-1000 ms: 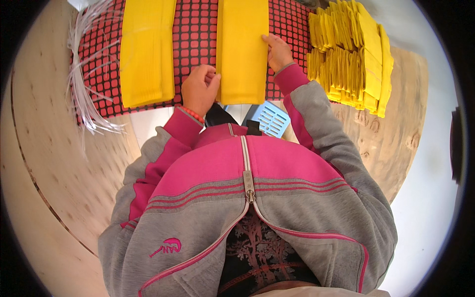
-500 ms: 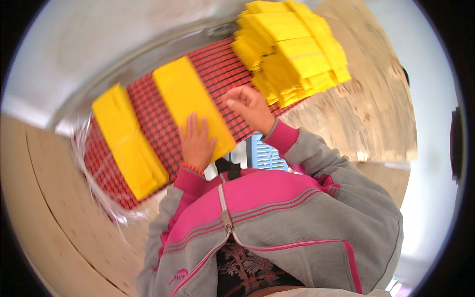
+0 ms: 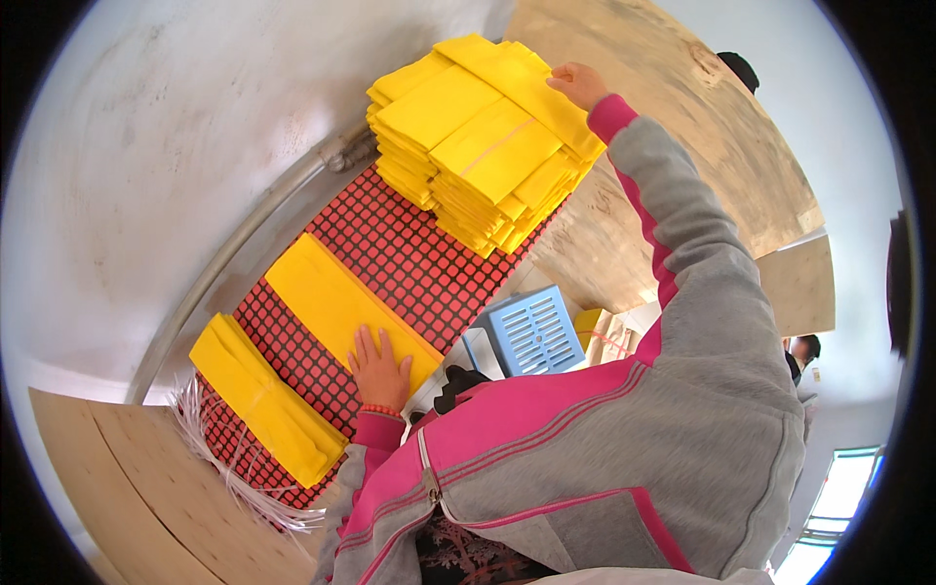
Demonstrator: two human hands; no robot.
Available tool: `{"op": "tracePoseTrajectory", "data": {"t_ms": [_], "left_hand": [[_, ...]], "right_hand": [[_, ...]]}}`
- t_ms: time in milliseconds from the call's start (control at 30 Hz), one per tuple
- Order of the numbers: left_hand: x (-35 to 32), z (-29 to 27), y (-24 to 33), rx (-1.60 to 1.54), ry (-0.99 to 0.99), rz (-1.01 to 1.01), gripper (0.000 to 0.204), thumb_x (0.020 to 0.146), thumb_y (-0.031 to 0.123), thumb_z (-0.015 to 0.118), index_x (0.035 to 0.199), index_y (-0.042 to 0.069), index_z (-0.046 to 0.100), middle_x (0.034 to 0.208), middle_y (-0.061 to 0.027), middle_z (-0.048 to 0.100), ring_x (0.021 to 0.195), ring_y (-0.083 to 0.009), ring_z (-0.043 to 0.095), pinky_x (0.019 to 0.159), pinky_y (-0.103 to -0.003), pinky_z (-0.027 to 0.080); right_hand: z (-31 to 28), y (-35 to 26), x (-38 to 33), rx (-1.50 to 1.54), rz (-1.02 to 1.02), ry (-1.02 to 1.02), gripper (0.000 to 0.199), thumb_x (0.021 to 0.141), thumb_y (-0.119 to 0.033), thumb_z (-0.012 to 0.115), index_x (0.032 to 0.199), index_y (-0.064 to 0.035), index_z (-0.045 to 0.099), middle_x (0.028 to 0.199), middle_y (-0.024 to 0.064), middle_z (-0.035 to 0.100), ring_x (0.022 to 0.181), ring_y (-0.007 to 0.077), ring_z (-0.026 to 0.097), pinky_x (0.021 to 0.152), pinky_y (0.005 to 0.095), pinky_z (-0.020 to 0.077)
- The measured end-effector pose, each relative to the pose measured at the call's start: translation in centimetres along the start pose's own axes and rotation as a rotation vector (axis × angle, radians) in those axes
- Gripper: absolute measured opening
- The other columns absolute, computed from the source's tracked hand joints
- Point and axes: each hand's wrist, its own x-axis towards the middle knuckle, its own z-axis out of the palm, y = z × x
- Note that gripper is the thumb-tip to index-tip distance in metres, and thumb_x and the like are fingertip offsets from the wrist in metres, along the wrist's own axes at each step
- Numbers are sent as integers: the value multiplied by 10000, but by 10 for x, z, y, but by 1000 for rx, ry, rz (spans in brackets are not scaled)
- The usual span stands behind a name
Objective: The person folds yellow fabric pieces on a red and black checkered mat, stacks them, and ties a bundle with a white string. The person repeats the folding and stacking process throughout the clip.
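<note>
My left hand (image 3: 378, 370) lies flat, fingers spread, on a yellow folded cloth pile (image 3: 336, 302) in the middle of a red and black checked mat (image 3: 409, 253). My right hand (image 3: 577, 85) reaches far out to the top edge of a tall stack of yellow folded cloths (image 3: 483, 136) at the mat's far end, its fingers on the top piece. Whether it grips the piece I cannot tell. Another yellow folded pile (image 3: 258, 400) lies at the mat's near left end.
White string fringe (image 3: 244, 478) hangs off the mat's left end over a plywood table (image 3: 136, 487). A light blue slatted plastic crate (image 3: 531, 331) stands below the table's edge. Another person's head (image 3: 804, 349) shows at the right. A pale wall (image 3: 175, 146) runs behind.
My right hand left the middle pile and stretched out to the tall stack. My left hand stayed on the middle pile. The view swung round to the right.
</note>
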Motion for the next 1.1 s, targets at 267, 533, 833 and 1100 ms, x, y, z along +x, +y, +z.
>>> {"op": "tracePoseTrajectory", "data": {"t_ms": [267, 533, 833, 1100], "left_hand": [[3, 2, 0, 54, -33, -10, 698, 863, 403, 603, 1414, 27, 399, 1520, -253, 250, 1418, -398, 224, 1108, -579, 207], [4, 3, 1, 20, -50, -13, 707, 858, 370, 611, 1422, 11, 380, 1526, -260, 229, 1412, -420, 219, 1106, -584, 197], [5, 3, 1, 40, -68, -7, 719, 863, 390, 594, 1433, 17, 366, 1533, -257, 214, 1416, -420, 210, 1101, -599, 189], [4, 3, -1, 44, -55, 2, 715, 859, 401, 595, 1428, 27, 377, 1533, -245, 225, 1419, -405, 213, 1098, -606, 190]], "right_hand": [[20, 16, 51, -130, 174, -226, 671, 708, -550, 753, 1070, 9, 673, 1050, 172, 681, 1019, 295, 627, 891, 383, 483], [9, -3, 52, -122, 311, -289, 931, 611, -593, 788, 1254, 44, 571, 1240, 205, 606, 1146, 353, 579, 970, 400, 453], [-11, -26, 61, -18, 382, -567, 882, 643, -546, 798, 1256, 47, 572, 1206, 189, 630, 1108, 328, 602, 961, 392, 451], [-1, -1, 58, 190, 337, -602, 908, 724, -540, 747, 1364, 34, 453, 1246, 163, 602, 1035, 280, 634, 922, 370, 477]]}}
